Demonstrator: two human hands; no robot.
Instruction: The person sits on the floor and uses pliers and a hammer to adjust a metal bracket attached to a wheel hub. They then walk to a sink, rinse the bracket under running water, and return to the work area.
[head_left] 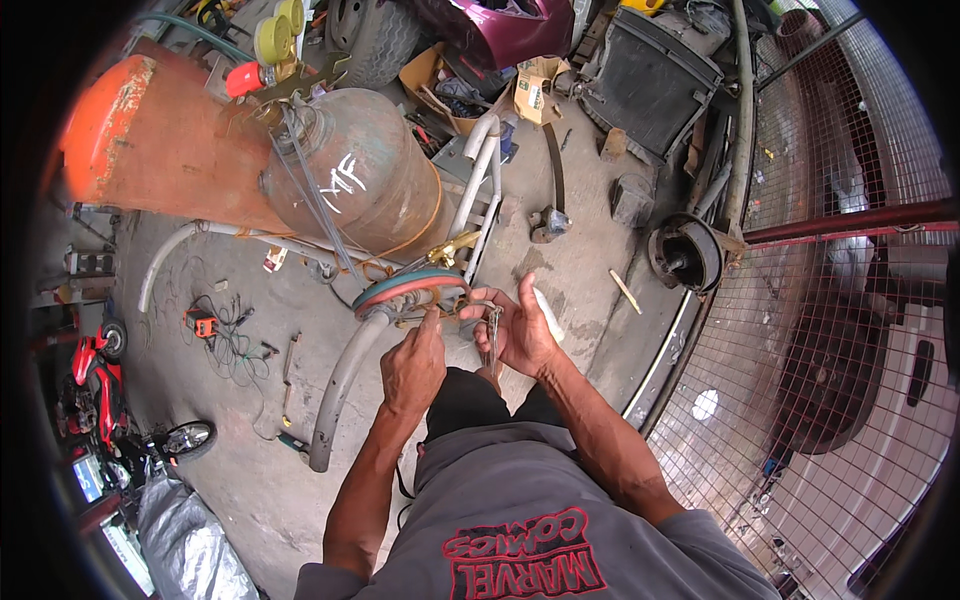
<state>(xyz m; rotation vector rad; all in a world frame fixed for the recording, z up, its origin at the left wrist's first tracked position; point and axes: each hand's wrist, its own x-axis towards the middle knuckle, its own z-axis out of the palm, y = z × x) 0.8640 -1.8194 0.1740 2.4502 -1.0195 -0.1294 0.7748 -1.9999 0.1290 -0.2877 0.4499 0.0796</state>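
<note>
Overhead, largest first:

Gas cylinders: 2, lying side by side on a tubular cart; orange cylinder (150,140) at far left, rust-green cylinder (365,170) beside it, valves pointing the same way, likely so the hoses run out together.

Regulator gauges: 2 yellow-green dials (275,35) at the cylinder tops, turned outward for reading.

Cart frame (340,385): 1 bent grey tube curving down past the left hand, keeping both cylinders off the concrete floor (570,270).

Brake drum (685,255): 1, parked against the red-railed mesh fence (850,330), out of the walkway.

Hose coil (410,288): 1 loop of teal and red hoses, hung just above the hands, within easy reach.

Right hand (520,335): fingers partly curled around a slim metal tool, seemingly a torch or pliers (492,340), thumb raised; held upright close to the body, just below the hose coil.

Left hand (412,365): thumb and forefinger pinched at the tool's upper end (440,312), remaining fingers folded; what sits in the pinch too small to tell.

Brass torch fitting (452,247): 1, resting above the coil.
</note>
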